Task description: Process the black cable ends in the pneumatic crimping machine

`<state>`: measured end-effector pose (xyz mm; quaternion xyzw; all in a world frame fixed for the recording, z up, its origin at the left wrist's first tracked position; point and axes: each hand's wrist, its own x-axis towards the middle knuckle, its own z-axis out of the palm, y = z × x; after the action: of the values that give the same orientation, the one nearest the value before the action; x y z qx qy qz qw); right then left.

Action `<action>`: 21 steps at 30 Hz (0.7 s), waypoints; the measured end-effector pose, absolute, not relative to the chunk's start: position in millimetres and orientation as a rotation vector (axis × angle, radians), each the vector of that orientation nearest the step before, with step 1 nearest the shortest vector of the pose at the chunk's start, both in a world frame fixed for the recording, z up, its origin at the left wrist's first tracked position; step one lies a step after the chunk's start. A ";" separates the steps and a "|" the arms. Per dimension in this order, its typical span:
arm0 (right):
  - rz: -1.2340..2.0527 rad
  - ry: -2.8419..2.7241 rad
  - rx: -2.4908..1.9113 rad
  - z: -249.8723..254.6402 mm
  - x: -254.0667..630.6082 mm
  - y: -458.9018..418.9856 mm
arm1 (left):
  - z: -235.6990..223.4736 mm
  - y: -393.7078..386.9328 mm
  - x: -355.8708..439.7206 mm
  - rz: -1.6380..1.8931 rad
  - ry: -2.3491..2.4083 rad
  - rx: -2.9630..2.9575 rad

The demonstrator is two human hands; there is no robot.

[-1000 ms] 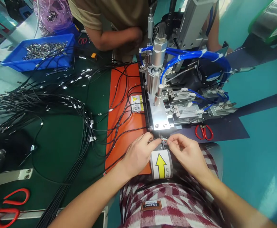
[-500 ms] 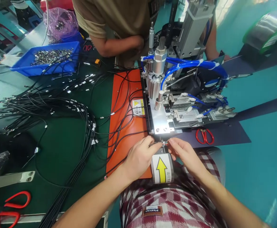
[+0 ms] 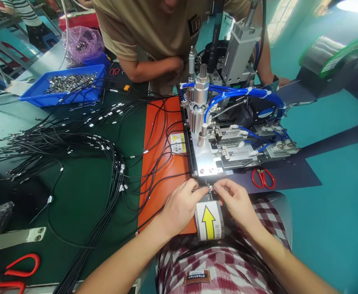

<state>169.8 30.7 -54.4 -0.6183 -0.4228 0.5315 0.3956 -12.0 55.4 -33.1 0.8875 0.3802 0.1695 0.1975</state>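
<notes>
My left hand [image 3: 180, 204] and my right hand [image 3: 236, 202] meet at the front edge of a small pneumatic machine [image 3: 215, 134]. Both pinch the end of a thin black cable [image 3: 166, 206] and its tiny metal connector [image 3: 210, 187] at the machine's slot. The fingers are pressed together, thumbs against forefingers. Just below them is a white label with a yellow arrow [image 3: 209, 221] pointing at the machine. The cable runs left across an orange mat [image 3: 163, 163].
Many black cables [image 3: 59, 143] with metal ends spread over the green table. A blue tray [image 3: 65, 87] of metal parts stands far left. Red scissors [image 3: 263, 178] lie right of the machine, and red-handled scissors [image 3: 16, 271] lie at the lower left. Another person [image 3: 154, 36] leans in behind.
The view has tilted up a little, so the scene sits lower. My hands stay at the slot; the right fingers have closed in slightly toward the left.
</notes>
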 end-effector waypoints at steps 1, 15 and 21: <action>1.361 -1.088 -1.567 -54.3 170.5 31.5 | -33.0 55.5 -12.0 0.476 1.060 2.485; 1.548 -1.055 -1.496 -52.1 174.8 39.7 | -24.6 48.2 -8.2 0.364 1.187 2.608; 1.526 -1.002 -1.445 -52.9 173.3 37.7 | -19.6 41.9 -3.3 0.309 1.129 2.405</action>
<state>173.3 37.7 -52.9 -0.5702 -0.3952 0.6018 0.3957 -3.3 41.9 -19.6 0.8748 0.4106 0.1122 0.2315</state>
